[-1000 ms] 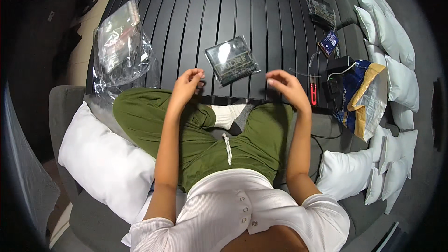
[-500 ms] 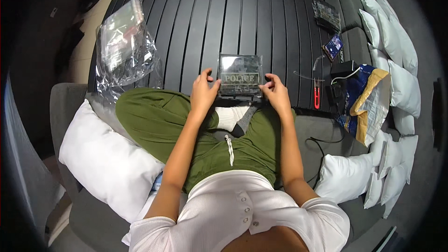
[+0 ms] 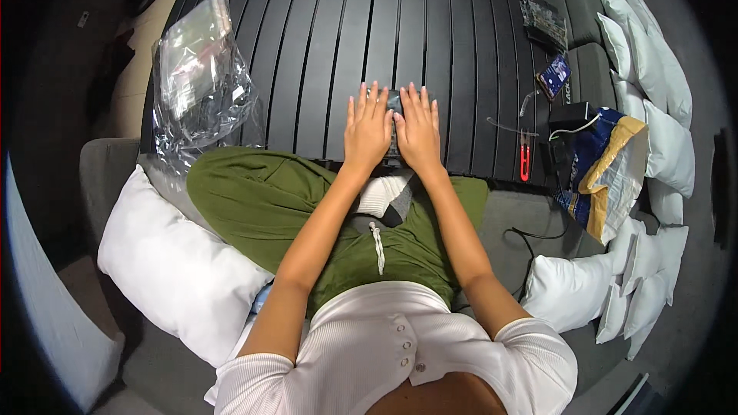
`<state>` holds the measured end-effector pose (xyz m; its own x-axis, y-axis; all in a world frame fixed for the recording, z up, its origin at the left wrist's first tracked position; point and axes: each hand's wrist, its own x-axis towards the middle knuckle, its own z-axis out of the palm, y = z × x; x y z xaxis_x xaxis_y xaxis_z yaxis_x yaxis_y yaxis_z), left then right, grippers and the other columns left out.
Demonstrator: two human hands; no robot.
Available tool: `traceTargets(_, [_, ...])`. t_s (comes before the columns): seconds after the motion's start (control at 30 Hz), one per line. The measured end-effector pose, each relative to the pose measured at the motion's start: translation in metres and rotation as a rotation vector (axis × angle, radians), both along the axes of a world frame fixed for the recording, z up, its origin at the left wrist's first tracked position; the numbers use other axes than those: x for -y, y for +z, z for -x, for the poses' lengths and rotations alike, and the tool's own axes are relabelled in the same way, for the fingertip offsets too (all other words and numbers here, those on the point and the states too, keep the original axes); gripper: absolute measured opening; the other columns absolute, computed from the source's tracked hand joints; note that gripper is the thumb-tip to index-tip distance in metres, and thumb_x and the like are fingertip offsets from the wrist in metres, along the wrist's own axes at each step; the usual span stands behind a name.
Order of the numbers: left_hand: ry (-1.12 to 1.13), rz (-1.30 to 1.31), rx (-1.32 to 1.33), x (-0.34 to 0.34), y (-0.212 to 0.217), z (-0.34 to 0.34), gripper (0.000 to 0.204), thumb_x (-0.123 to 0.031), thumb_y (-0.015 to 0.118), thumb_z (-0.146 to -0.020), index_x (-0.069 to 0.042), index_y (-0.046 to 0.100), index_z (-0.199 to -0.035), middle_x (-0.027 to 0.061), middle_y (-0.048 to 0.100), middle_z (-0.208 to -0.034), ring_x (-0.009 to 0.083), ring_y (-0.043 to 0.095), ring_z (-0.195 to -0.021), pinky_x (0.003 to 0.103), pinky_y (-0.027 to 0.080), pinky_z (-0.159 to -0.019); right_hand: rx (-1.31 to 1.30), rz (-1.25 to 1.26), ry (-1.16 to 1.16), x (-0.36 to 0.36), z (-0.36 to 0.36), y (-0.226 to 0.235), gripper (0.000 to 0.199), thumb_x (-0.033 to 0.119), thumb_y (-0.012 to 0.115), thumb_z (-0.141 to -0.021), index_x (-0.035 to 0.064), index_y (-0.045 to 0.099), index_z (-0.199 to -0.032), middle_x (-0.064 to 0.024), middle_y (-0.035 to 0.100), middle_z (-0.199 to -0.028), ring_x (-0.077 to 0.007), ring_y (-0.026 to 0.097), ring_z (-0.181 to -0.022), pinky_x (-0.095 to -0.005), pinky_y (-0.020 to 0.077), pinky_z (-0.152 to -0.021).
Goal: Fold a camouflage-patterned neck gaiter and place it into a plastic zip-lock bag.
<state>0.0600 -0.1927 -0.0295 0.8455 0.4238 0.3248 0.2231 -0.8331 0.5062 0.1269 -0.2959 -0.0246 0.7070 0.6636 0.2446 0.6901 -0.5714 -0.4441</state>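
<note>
Both my hands lie flat, side by side, on a small dark flat packet [image 3: 393, 100] at the near edge of the black slatted table [image 3: 323, 38]. My left hand [image 3: 367, 129] covers the packet's left half, fingers spread and pointing away from me. My right hand [image 3: 417, 129] covers its right half the same way. Only a narrow strip of the packet shows between and just past the fingers. I sit cross-legged in green trousers with my knees against the table's near edge.
A crumpled clear plastic bag [image 3: 196, 81] lies at the table's left end. Small packets [image 3: 544, 21], a black box [image 3: 570, 115], red snips [image 3: 525, 163] and a blue and tan bag [image 3: 603, 161] sit at the right. White pillows [image 3: 173, 269] flank me.
The packet was lying between my hands, then held up by both; now it lies flat on the table and both palms press on top of it.
</note>
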Motion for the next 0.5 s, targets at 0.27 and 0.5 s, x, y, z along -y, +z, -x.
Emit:
traceTargets(0.27, [0.054, -0.082, -0.132, -0.0024, -0.0071, 0.0004, 0.044, -0.030, 0.039, -0.092, -0.013, 0.042, -0.133, 0.0083, 0.036, -0.140, 0.0293, 0.026, -0.132, 0.054, 0.014, -0.106, 0.029, 0.093, -0.029, 0.0003, -0.0025, -0.0055, 0.046, 0.030, 0.039, -0.092, 0.0117, 0.039, -0.134, -0.0113, 0.032, -0.142, -0.0295, 0.026, -0.133, -0.0551, 0.0117, -0.106])
traceTargets(0.5, [0.098, -0.143, -0.156, -0.0012, -0.0072, 0.0000, 0.045, -0.031, 0.043, -0.089, -0.016, 0.044, -0.132, 0.0037, 0.038, -0.139, 0.0283, 0.027, -0.132, 0.057, 0.011, -0.105, 0.036, 0.160, -0.029, 0.0005, -0.0028, -0.0031, 0.047, 0.030, 0.040, -0.091, 0.0132, 0.037, -0.135, -0.0117, 0.028, -0.144, -0.0294, 0.023, -0.134, -0.0578, 0.0079, -0.105])
